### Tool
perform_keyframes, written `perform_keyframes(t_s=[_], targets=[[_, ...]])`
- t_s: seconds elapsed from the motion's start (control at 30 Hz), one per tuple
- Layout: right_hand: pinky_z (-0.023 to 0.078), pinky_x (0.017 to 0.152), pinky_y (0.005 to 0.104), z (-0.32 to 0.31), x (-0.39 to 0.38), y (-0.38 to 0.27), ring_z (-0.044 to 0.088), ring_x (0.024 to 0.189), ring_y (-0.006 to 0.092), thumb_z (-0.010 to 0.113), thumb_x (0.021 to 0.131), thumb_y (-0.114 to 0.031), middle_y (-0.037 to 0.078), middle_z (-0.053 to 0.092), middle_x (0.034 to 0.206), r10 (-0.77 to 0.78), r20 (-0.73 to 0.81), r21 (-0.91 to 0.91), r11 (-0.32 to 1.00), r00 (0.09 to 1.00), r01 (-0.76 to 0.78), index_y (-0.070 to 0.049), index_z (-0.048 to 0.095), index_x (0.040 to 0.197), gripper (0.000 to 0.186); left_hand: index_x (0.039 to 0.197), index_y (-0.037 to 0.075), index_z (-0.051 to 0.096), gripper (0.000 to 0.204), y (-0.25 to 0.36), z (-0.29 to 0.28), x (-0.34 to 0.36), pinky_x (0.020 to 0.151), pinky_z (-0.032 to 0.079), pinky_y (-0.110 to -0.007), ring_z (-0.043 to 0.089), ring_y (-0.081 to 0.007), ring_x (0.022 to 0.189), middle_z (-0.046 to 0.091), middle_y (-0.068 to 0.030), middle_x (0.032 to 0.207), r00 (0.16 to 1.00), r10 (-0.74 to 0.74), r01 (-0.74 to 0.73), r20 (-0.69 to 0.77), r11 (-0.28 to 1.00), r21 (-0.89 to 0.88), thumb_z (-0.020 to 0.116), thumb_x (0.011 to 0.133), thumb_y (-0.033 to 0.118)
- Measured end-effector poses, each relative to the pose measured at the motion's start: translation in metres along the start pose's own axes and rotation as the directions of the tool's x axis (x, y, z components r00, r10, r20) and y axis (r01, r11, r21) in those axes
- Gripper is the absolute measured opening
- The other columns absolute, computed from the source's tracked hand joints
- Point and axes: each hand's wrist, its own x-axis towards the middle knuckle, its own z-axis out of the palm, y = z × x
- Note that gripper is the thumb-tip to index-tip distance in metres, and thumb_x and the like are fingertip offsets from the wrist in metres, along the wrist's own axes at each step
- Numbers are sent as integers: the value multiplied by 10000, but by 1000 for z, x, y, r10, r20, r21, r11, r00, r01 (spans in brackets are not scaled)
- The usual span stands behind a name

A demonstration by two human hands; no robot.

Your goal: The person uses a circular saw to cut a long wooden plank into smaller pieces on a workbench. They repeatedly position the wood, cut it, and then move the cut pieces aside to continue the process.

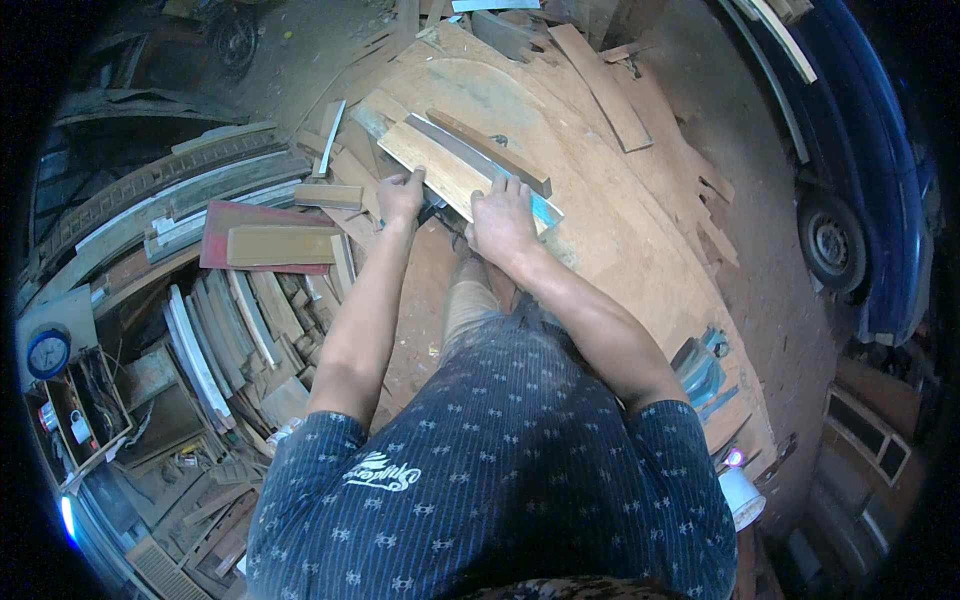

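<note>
A pale wooden board [425,157] lies slantwise at the near edge of a large wooden worktop [620,250]. My left hand [402,197] grips the board's near edge toward its left end, the thumb on top. Closer to the right end, my right hand [503,213] is closed over the board, fingers on its upper face. Along the board's far side run a grey strip [452,146] and a brown wooden bar [490,150]. A light-blue surface [544,211] shows beside my right hand. What lies under the board is mostly hidden.
Stacked timber strips [215,300] and a red board [215,235] crowd the left. A loose plank [600,88] lies on the worktop's far side. At the right, a hand plane-like blue tool [697,368] rests near the worktop's edge; beyond stands a blue vehicle [865,150].
</note>
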Motion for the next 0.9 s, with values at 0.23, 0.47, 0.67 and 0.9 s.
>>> perform_keyframes(t_s=[0.23, 0.47, 0.67, 0.9], targets=[[409, 921, 496, 17, 23, -7, 540, 1090, 392, 697, 757, -224, 259, 606, 1077, -26, -63, -17, 1000, 998, 25, 13, 732, 973, 323, 1175, -90, 666, 737, -4, 21, -28, 904, 522, -371, 695, -287, 1001, 730, -193, 1057, 969, 192, -176, -155, 978, 111, 827, 747, 488], [431, 902, 459, 17, -9, -8, 558, 1066, 370, 686, 806, -205, 204, 603, 1051, -131, -301, 35, 988, 945, 148, 4, 710, 952, 257, 1279, -100, 617, 719, -7, 22, -2, 980, 488, -370, 655, -330, 1153, 679, -261, 1221, 985, 106, -95, -135, 992, 83, 783, 801, 411], [502, 799, 457, 15, -39, -5, 603, 948, 353, 616, 828, -75, 180, 552, 972, -65, -197, 261, 958, 978, 116, 26, 657, 935, 152, 1297, -116, 593, 704, -19, 22, 27, 987, 480, -358, 642, -321, 1165, 653, -269, 1266, 987, 64, -73, -144, 996, -55, 789, 815, 358], [514, 800, 455, 38, -9, -20, 611, 932, 358, 581, 830, -26, 187, 560, 986, -70, -231, 238, 963, 970, 126, 41, 652, 934, 143, 1358, -122, 531, 706, -4, 2, 37, 877, 512, -317, 668, -229, 1014, 685, -216, 1187, 999, 13, -19, -50, 993, -116, 787, 847, 291]])
